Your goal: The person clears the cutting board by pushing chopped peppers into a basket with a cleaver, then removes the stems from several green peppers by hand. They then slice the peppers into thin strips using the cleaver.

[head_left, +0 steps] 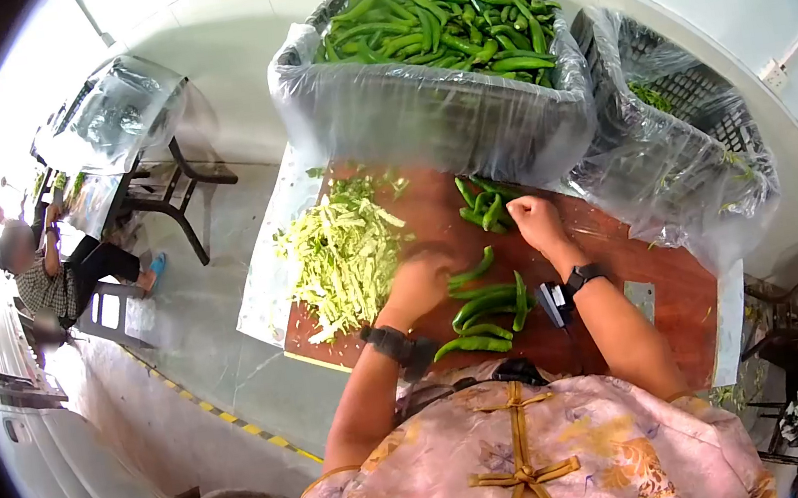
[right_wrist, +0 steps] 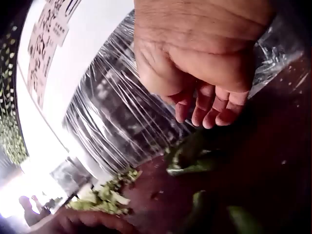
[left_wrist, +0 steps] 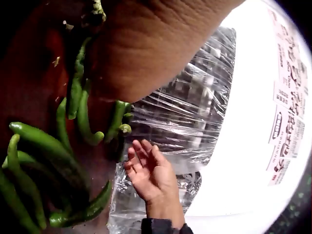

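Note:
My left hand [head_left: 420, 286] is blurred in the head view, over the board between the pale green strips [head_left: 345, 261] and a row of long green peppers [head_left: 486, 300]. In the left wrist view its heel fills the top and its fingers are hidden; I cannot tell what it holds. Beside a small cluster of green peppers [head_left: 486, 207] is my right hand [head_left: 538, 221]. Its loosely curled fingers [right_wrist: 209, 109] hang over a pepper [right_wrist: 192, 161] in the right wrist view, with nothing gripped.
A plastic-lined crate [head_left: 420, 105] heaped with green peppers stands behind the reddish-brown board [head_left: 658, 265]. To its right, a second lined crate [head_left: 677, 142] holds some greens. Another person [head_left: 50, 275] sits at the far left near a plastic-covered table [head_left: 114, 115].

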`<state>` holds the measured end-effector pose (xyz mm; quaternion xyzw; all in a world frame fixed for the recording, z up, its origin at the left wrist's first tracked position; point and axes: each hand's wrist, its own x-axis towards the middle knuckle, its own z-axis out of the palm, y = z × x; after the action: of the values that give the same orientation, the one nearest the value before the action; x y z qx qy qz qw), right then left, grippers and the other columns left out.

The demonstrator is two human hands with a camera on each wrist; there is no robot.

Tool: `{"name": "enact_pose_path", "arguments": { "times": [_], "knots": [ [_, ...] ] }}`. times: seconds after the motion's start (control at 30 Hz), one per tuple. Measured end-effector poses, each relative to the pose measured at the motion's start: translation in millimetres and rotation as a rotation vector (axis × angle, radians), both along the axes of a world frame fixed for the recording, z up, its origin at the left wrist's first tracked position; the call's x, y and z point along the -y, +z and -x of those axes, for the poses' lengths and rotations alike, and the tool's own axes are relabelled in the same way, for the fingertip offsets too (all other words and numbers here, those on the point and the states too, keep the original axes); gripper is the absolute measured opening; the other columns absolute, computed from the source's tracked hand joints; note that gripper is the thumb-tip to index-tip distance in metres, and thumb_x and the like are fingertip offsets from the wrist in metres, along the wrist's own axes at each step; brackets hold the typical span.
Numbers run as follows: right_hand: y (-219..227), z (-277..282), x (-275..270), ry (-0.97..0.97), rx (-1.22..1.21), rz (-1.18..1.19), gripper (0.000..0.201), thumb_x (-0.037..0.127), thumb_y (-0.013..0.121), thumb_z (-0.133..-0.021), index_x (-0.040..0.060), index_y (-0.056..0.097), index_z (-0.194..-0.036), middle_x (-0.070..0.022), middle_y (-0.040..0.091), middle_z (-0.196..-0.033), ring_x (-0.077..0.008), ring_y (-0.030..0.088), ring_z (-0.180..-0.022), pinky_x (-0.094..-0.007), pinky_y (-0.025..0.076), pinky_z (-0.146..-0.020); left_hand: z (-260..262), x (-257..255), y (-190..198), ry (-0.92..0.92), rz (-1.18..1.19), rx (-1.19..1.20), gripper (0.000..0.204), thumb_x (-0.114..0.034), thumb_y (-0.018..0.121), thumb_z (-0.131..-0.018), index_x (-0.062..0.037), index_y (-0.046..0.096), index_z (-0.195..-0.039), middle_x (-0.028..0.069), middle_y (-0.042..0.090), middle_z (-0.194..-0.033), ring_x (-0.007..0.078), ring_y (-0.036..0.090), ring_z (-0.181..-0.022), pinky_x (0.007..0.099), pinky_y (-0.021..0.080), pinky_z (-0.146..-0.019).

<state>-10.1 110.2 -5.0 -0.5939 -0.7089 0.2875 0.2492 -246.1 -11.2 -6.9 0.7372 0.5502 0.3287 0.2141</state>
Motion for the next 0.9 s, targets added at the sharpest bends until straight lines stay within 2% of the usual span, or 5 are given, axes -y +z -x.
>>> {"name": "enact_pose_path", "arguments": {
  "times": [0.33,0.4,0.5,0.67,0.9],
  "knots": [
    [2.0,5.7,29.8,0.077,0.209,0.046,0.058,0.028,0.072,-0.073,0.0020,0.052,-0.120,-0.0213,0.060,-0.103,-0.0367,0.058,-0.094,-0.0427,0.047,-0.083,-3.2,-47.4,-8.4,-0.101,-0.014,0.020,0.023,-0.008,0.060,-0.075,-0.0052,0.064,-0.098,0.0171,0.062,-0.101,0.0354,0.058,-0.096,0.0405,0.048,-0.084],
    [-2.6,7.3,30.2,0.056,0.214,-0.010,0.056,0.025,0.072,-0.072,0.0030,0.052,-0.120,-0.0201,0.059,-0.103,-0.0367,0.057,-0.094,-0.0430,0.047,-0.083,4.8,-56.2,-3.4,0.092,-0.208,-0.368,0.029,-0.011,0.059,-0.077,-0.0044,0.061,-0.105,0.0184,0.060,-0.108,0.0380,0.055,-0.102,0.0416,0.046,-0.088],
    [-5.6,9.5,32.3,0.034,0.221,-0.243,0.051,0.018,0.070,-0.072,0.0069,0.053,-0.119,-0.0172,0.055,-0.104,-0.0357,0.055,-0.096,-0.0426,0.047,-0.081,13.9,-60.2,17.1,0.382,-0.025,-0.077,0.034,-0.012,0.059,-0.077,-0.0045,0.059,-0.110,0.0209,0.055,-0.114,0.0381,0.055,-0.101,0.0420,0.046,-0.089],
    [11.1,25.2,29.0,0.303,0.316,-0.655,0.034,0.005,0.066,-0.069,0.0146,0.062,-0.102,-0.0102,0.050,-0.101,-0.0301,0.054,-0.094,-0.0385,0.049,-0.076,8.6,-50.8,22.1,0.328,0.135,0.016,0.031,-0.009,0.062,-0.075,-0.0046,0.061,-0.106,0.0189,0.059,-0.107,0.0360,0.058,-0.095,0.0402,0.048,-0.084],
    [54.7,31.4,45.7,0.264,0.125,-0.550,0.021,0.009,0.066,-0.074,0.0080,0.064,-0.096,-0.0070,0.057,-0.094,-0.0278,0.059,-0.084,-0.0365,0.050,-0.069,-27.4,-35.1,11.9,0.086,0.055,0.166,0.032,-0.004,0.066,-0.076,-0.0038,0.062,-0.107,0.0129,0.061,-0.103,0.0265,0.061,-0.094,0.0347,0.049,-0.082]
  ]
}}
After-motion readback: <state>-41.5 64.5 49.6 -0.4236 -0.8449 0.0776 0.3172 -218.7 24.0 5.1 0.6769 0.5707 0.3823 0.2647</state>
